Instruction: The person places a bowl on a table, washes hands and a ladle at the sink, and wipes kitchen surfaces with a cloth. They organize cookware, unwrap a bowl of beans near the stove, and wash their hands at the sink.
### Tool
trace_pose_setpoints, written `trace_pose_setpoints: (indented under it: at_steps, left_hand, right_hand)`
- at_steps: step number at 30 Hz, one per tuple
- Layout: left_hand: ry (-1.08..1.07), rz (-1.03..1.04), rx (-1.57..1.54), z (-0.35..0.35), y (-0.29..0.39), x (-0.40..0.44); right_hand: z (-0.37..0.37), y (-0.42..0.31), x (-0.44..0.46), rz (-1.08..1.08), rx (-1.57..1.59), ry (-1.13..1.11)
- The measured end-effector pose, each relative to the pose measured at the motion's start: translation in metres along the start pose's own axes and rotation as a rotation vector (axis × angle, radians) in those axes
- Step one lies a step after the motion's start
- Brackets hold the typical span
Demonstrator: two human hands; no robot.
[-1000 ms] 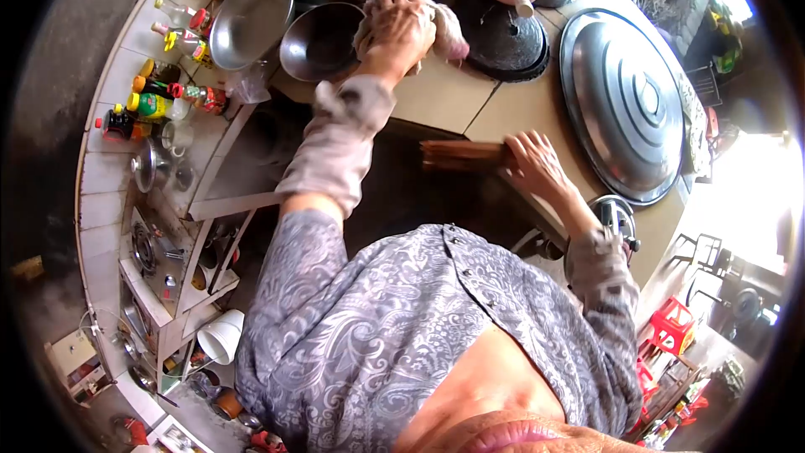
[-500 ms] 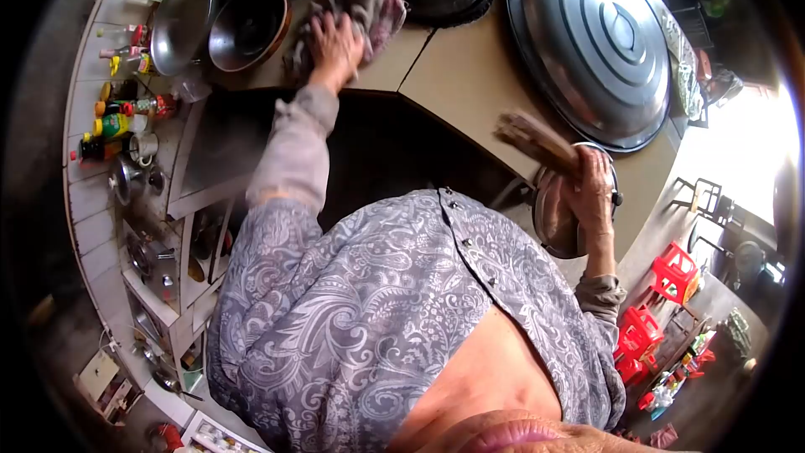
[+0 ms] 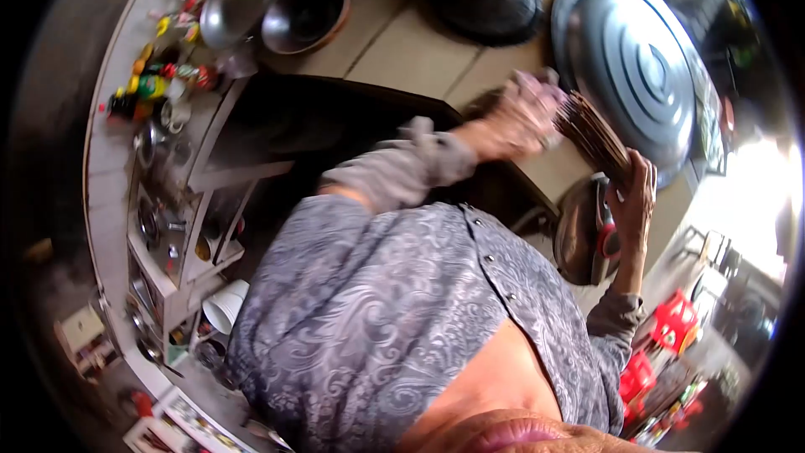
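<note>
My left hand [image 3: 516, 127], smeared by motion, is closed on a crumpled grey-pink cloth [image 3: 543, 91] above the tiled counter [image 3: 419, 42]. The cloth lies close to the bristle end of a brown bamboo brush [image 3: 594, 136]; whether they touch I cannot tell. Wrapped round the brush's other end is my right hand [image 3: 635, 193]. Below that hand sits a round metal pot [image 3: 574, 235] at the counter's edge, with a red-handled item [image 3: 607, 231] by its rim. A large domed metal lid [image 3: 633, 75] lies just beyond the brush.
A black round lid [image 3: 486, 8] lies at the back of the counter. Left of it stand a dark pan [image 3: 306, 21] and a metal basin [image 3: 239, 0]. Bottles [image 3: 151, 88] line the left ledge. Red plastic stools [image 3: 673, 321] stand on the floor at right.
My left hand has carried the cloth rightward, from beside the pans towards the brush. My right hand still holds the brush, whose bristle end now points at the cloth. The view has shifted.
</note>
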State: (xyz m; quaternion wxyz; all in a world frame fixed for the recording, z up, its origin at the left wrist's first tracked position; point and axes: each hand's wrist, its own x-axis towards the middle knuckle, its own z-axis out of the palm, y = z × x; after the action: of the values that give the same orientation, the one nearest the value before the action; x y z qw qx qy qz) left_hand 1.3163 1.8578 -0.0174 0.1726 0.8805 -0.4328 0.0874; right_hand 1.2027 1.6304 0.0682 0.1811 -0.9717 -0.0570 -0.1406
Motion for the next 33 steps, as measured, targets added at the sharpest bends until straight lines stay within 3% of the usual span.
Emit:
trace_pose_setpoints:
  at_steps: [2, 4, 5, 6, 8, 10, 11, 13, 14, 18, 21, 24, 25, 28, 30, 33]
  left_hand:
    - [0.145, 0.147, -0.148, 0.085, 0.001, -0.015]
    - [0.318, 0.078, -0.157, 0.082, -0.006, -0.026]
    - [0.322, 0.095, -0.141, 0.020, -0.023, -0.031]
    - [0.258, 0.081, -0.145, 0.011, -0.040, -0.043]
    - [0.397, 0.024, -0.338, -0.033, -0.066, -0.076]
    - [0.543, -0.224, -0.952, 0.012, -0.110, -0.134]
    - [0.430, -0.236, -0.395, 0.008, -0.132, -0.171]
    - [0.359, -0.296, 0.099, -0.034, -0.155, -0.238]
    - [0.266, -0.407, 0.101, -0.035, -0.169, -0.280]
    - [0.337, -0.905, -0.186, -0.070, -0.165, -0.406]
    - [0.409, -1.129, -0.245, -0.078, -0.153, -0.465]
    - [0.505, -1.277, -0.297, -0.085, -0.140, -0.490]
    - [0.543, -1.307, -0.321, -0.085, -0.140, -0.495]
    - [0.591, -1.348, -0.423, -0.097, -0.143, -0.486]
    - [0.627, -1.327, -0.477, -0.106, -0.150, -0.472]
    - [0.664, -1.205, -0.421, -0.122, -0.163, -0.456]
  right_hand:
    - [0.009, -0.023, 0.017, -0.059, 0.006, -0.060]
    - [0.035, -0.042, 0.038, -0.179, -0.032, -0.080]
    - [0.044, -0.060, 0.052, -0.219, -0.029, -0.115]
    - [0.052, -0.077, 0.063, -0.250, -0.024, -0.157]
    - [0.073, -0.104, 0.091, -0.373, -0.034, -0.167]
    - [0.103, -0.126, 0.125, -0.491, -0.059, -0.168]
    - [0.122, -0.136, 0.144, -0.543, -0.062, -0.182]
    - [0.170, -0.144, 0.182, -0.635, 0.001, -0.205]
    - [0.197, -0.146, 0.199, -0.703, 0.033, -0.204]
    - [0.275, -0.155, 0.255, -0.981, -0.040, -0.194]
    - [0.284, -0.181, 0.271, -1.155, -0.156, -0.110]
    - [0.290, -0.210, 0.281, -0.973, -0.086, -0.027]
    - [0.295, -0.217, 0.288, -0.845, -0.081, -0.093]
    - [0.317, -0.266, 0.290, 0.049, 0.591, -0.441]
    - [0.332, -0.294, 0.298, 0.271, 0.774, -0.528]
    - [0.361, -0.303, 0.310, 0.137, 0.359, -0.438]
